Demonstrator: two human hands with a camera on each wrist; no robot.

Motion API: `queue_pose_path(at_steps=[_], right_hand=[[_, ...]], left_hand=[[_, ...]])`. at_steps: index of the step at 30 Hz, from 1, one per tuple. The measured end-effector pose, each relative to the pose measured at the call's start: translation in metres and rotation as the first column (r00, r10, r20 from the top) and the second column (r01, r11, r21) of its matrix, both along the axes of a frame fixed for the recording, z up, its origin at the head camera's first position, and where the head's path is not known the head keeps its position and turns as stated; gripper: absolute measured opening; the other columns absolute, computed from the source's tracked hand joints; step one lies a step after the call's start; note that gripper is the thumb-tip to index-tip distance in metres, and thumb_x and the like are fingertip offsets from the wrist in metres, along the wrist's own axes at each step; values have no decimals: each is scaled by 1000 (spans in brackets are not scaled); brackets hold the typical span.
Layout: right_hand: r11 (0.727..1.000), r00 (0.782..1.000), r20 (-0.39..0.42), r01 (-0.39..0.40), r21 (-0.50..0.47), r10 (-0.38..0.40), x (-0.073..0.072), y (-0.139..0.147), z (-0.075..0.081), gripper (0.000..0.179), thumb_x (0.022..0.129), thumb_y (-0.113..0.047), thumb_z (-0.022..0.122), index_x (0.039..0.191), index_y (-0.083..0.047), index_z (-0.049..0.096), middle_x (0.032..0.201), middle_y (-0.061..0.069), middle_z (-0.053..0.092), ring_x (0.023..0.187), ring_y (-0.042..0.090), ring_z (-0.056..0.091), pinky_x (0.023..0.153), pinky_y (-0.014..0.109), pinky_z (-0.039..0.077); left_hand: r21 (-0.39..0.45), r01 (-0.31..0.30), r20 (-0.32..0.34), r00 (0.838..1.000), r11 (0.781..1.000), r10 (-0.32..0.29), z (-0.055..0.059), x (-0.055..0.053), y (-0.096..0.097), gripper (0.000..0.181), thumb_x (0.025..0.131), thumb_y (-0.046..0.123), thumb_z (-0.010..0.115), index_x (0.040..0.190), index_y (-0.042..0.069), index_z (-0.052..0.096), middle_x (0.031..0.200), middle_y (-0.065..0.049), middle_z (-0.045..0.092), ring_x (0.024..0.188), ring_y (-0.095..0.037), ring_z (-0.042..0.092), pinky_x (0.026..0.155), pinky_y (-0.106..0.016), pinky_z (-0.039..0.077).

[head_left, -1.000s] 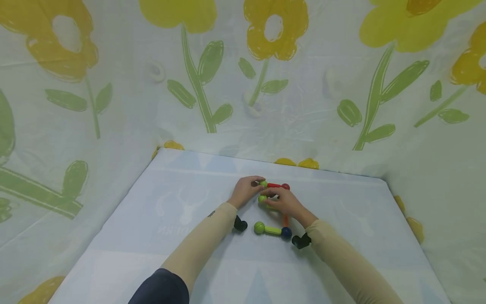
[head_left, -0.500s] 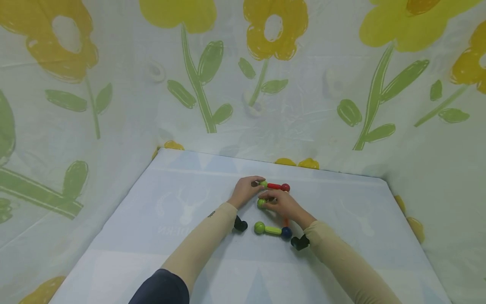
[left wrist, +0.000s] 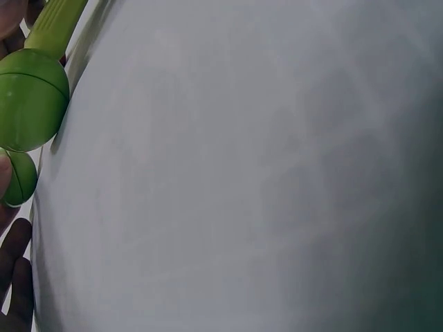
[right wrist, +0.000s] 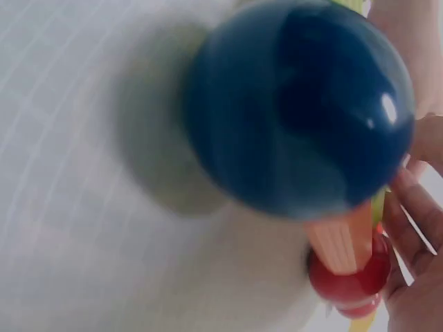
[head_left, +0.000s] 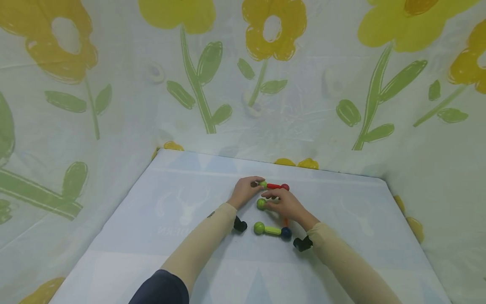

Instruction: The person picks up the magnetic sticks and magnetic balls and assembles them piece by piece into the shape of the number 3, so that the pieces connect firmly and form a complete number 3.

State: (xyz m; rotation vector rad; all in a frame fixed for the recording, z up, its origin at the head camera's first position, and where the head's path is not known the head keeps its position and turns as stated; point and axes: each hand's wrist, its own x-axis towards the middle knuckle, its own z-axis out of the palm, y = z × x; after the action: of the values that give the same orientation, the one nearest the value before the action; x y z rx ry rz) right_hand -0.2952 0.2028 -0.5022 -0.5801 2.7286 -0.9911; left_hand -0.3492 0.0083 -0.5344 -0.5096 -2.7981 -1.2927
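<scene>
A figure of coloured magnetic balls and rods lies on the table. My left hand [head_left: 243, 192] pinches the far green ball [head_left: 263, 185], from which a red rod [head_left: 274, 186] runs to a red ball [head_left: 285, 187]. My right hand [head_left: 289, 206] hovers over the middle of the figure, its thumb beside the middle green ball [head_left: 261, 204] and its other fingers raised, hiding what lies beneath. Nearer, a green rod [head_left: 272, 230] links the near green ball [head_left: 259, 228] to a blue ball [right wrist: 297, 111]. An orange rod [right wrist: 342, 242] leads from the blue ball to a red one.
The white table [head_left: 144, 236] has a pale printed pattern. A flower-print curtain [head_left: 303, 109] stands round its far and side edges. Black wrist pieces [head_left: 240, 224] hang under both sleeves, the right one [head_left: 302, 243] close to the blue ball.
The middle green ball has shifted slightly toward the near side with my right hand. Then the right fingers rise from it. My left hand stays at the far green ball.
</scene>
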Motion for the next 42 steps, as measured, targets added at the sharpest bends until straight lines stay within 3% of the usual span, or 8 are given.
queue_pose_path(at_steps=[5, 15, 29, 42], right_hand=[[997, 997, -2, 76, -3, -76, 7, 12, 3, 32, 94, -15, 73, 126, -18, 72, 118, -4, 70, 110, 22, 62, 95, 47, 52], [985, 983, -84, 160, -60, -165, 21, 42, -1, 27, 92, -17, 75, 119, -16, 74, 107, 0, 65, 98, 20, 58, 84, 39, 50], [979, 981, -24, 190, -74, -193, 32, 58, -12, 25, 92, -18, 76, 117, -15, 75, 102, 1, 62, 90, 18, 60, 79, 34, 52], [980, 983, -36, 178, -88, -181, 27, 58, -16, 25, 92, -13, 76, 117, -12, 74, 109, 2, 67, 96, 19, 63, 84, 35, 55]], left_hand=[[2, 0, -8, 1000, 1000, 0, 1, 0, 1, 32, 95, 27, 74, 127, 22, 72, 122, 2, 72, 112, -17, 65, 101, -36, 48], [11, -4, -1, 1000, 1000, 4, 2, 1, 1, 33, 95, 26, 74, 127, 21, 72, 122, 2, 72, 109, -16, 65, 99, -35, 49], [19, 3, -7, 1000, 1000, -3, 3, 3, 0, 33, 95, 24, 74, 128, 20, 72, 123, 2, 71, 111, -17, 65, 100, -35, 49], [-21, -13, 17, 1000, 1000, 13, 2, -1, 2, 34, 96, 28, 72, 130, 22, 71, 125, 3, 71, 114, -16, 64, 102, -35, 48]])
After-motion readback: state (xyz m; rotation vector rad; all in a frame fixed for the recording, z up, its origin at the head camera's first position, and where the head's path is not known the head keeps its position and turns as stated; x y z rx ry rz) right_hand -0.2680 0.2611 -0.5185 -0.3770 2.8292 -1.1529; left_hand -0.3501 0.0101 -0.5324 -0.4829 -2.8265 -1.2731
